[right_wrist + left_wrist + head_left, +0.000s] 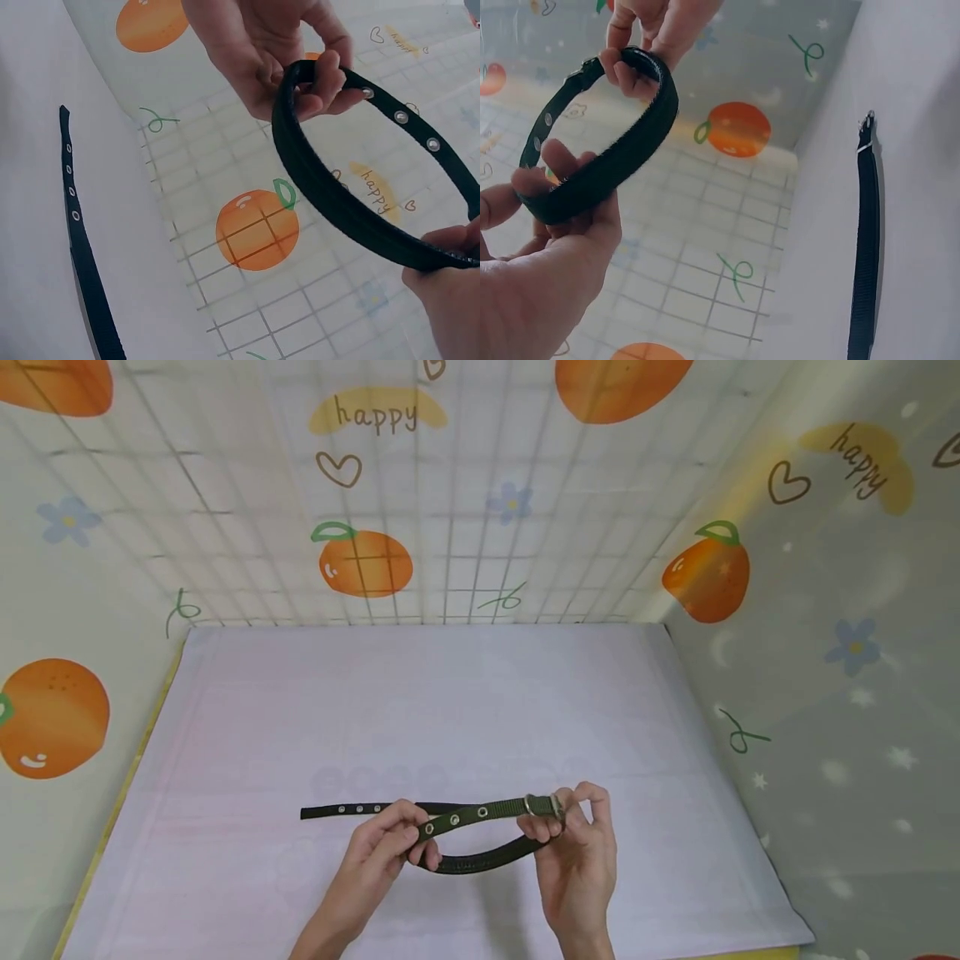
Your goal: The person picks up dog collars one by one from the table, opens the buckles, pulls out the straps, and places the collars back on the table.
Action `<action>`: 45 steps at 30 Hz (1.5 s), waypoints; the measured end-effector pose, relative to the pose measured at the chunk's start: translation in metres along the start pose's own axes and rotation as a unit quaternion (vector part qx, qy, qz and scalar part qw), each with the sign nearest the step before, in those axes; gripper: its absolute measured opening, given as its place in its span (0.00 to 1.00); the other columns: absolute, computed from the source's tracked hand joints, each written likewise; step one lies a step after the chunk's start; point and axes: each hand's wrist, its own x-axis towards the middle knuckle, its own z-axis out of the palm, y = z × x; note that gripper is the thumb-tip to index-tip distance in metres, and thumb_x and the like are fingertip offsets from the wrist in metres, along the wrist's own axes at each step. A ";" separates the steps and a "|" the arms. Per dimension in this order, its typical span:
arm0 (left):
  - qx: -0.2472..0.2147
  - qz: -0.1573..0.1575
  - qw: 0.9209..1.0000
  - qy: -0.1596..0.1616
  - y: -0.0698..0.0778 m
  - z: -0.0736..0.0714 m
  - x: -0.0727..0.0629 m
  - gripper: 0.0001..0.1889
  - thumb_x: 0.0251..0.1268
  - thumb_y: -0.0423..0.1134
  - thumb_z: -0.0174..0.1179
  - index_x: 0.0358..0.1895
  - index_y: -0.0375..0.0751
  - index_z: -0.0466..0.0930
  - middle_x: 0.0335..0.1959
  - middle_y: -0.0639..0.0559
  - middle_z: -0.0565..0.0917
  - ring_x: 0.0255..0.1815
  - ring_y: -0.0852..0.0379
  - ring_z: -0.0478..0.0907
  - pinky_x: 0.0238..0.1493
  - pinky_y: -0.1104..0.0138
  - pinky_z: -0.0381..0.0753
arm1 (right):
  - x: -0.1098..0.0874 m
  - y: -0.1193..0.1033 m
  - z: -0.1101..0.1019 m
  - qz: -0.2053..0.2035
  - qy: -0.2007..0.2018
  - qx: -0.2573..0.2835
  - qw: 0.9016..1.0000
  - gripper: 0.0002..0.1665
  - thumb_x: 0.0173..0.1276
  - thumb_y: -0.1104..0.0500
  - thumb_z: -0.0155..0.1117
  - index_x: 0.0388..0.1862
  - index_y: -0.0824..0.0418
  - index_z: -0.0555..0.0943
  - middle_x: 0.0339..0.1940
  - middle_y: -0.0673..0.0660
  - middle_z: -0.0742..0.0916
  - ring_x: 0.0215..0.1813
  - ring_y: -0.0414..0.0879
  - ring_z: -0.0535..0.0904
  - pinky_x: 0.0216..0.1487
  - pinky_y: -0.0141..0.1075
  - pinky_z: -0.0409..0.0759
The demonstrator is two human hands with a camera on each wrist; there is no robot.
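Note:
A dark green collar (483,812) with metal eyelets is bent into a loop between both hands, above the white surface. My left hand (382,847) pinches its left end, by the eyelets. At the other end my right hand (581,868) grips the collar beside its metal buckle (557,807), partly covering that part. In the left wrist view the padded outer band of the collar (622,169) faces the camera. A second collar, a dark strap (322,813) with eyelets, lies straight on the surface behind the hands; its buckle (867,121) shows in the left wrist view.
The white tabletop (420,710) is enclosed by printed sheets with oranges and hearts. A wire grid (465,527) shows at the back wall. Yellow edging (142,752) runs along the table's left side.

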 end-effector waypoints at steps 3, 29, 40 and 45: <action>0.007 -0.019 1.000 0.012 0.000 0.001 0.001 0.08 0.87 0.32 0.42 0.49 0.39 0.73 0.34 0.56 0.73 0.42 0.63 0.84 0.56 0.71 0.83 | 0.001 0.002 0.001 -0.011 0.001 0.025 1.000 0.22 0.80 0.72 0.25 0.47 0.56 0.69 0.31 0.50 0.71 0.35 0.50 0.58 0.43 0.44 0.56; -0.090 0.011 0.992 0.085 0.008 -0.004 -0.003 0.13 0.92 0.37 0.35 0.50 0.43 0.72 0.35 0.58 0.77 0.41 0.60 0.86 0.58 0.66 0.86 | 0.003 -0.008 -0.006 -0.013 0.085 0.021 0.996 0.15 0.87 0.69 0.37 0.46 0.60 0.73 0.39 0.54 0.81 0.42 0.45 0.83 0.46 0.35 0.84; -0.128 0.070 0.969 0.201 0.007 -0.006 -0.002 0.07 0.92 0.35 0.39 0.55 0.46 0.69 0.44 0.57 0.88 0.48 0.57 0.93 0.63 0.64 0.88 | 0.007 -0.009 -0.012 -0.032 0.160 -0.060 0.985 0.09 0.87 0.67 0.51 0.60 0.60 0.71 0.49 0.57 0.87 0.39 0.44 0.91 0.47 0.33 0.91; -0.158 0.112 0.958 0.210 0.006 -0.011 -0.002 0.07 0.91 0.33 0.40 0.57 0.43 0.69 0.48 0.55 0.92 0.48 0.55 0.94 0.62 0.62 0.89 | 0.008 -0.009 -0.015 -0.018 0.161 -0.036 0.986 0.13 0.88 0.59 0.50 0.66 0.60 0.68 0.51 0.57 0.88 0.32 0.44 0.91 0.41 0.33 0.91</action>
